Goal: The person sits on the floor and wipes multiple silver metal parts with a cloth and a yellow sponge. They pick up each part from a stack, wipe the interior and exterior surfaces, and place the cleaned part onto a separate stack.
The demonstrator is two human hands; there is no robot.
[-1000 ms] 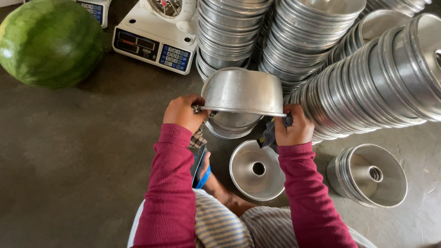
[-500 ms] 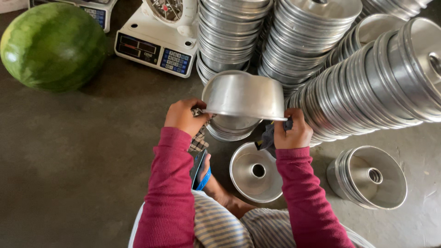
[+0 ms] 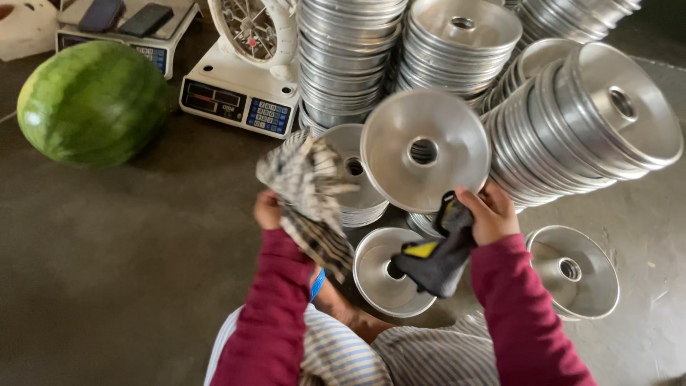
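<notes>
Tilted up since the earlier frame, the ring pan [image 3: 424, 150] faced the camera; right hand [image 3: 486, 212] clamped its rim with a dark cloth [image 3: 437, 251], left hand [image 3: 269, 209] gripped a checked rag [image 3: 309, 193]; a firm rim hold seemed wise

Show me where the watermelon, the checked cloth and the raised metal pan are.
watermelon [image 3: 93, 102]: head view, middle of its green rind.
checked cloth [image 3: 309, 187]: head view, its middle folds.
raised metal pan [image 3: 393, 146]: head view, its inner surface left of the hole.

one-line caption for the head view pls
Right hand tilts a ring-shaped metal pan with a dark cloth; left hand lifts a checked rag.
</notes>
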